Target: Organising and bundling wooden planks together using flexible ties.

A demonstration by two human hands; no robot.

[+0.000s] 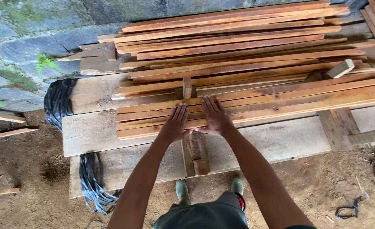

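Both palms lie flat, fingers spread, gripping nothing: the left hand and right hand press the nearest wooden slats of the stack at twelve o'clock, seemingly to steady them on the broad boards

**Clearance around the slat stack**

Both hands lie flat on the near slats, left grip and right grip side by side. Bare plank open to the right of them. Obstacles: upright block just beyond the fingertips, loose offcut far right, black strapping at the left end.
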